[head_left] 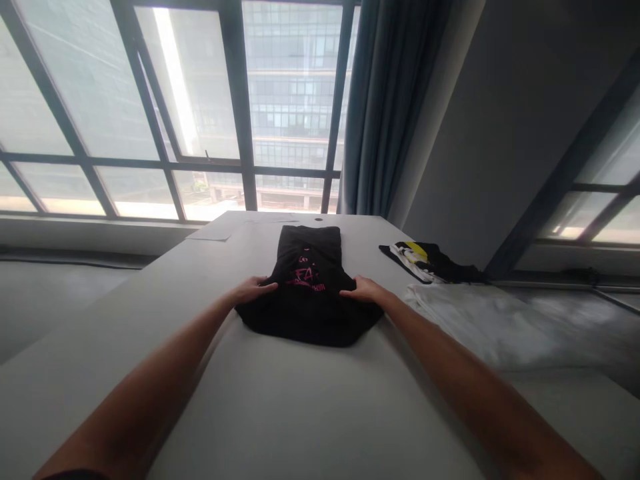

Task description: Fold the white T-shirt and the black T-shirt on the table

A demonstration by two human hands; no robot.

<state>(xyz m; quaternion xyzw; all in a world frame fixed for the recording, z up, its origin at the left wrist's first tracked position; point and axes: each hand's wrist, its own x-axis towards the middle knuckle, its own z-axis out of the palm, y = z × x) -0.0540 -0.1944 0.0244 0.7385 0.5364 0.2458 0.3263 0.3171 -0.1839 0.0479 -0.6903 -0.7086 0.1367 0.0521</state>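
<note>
A black T-shirt (311, 253) with pink print lies on the white table in front of me, its far part narrow with straight sides and its near part wider. My left hand (254, 290) grips its left edge, thumb on top and the other fingers beneath the cloth. On the opposite side my right hand (364, 291) pinches the right edge in the same way. The near hem of the shirt spreads toward me between and below both hands. The fingers under the fabric are hidden.
To the right lies a pile of dark clothes (425, 260) with yellow and white parts. Nearer sits a white cloth or plastic sheet (480, 320). Paper (210, 230) rests at the far left of the white table (280, 407). Windows and a curtain (380, 107) stand behind.
</note>
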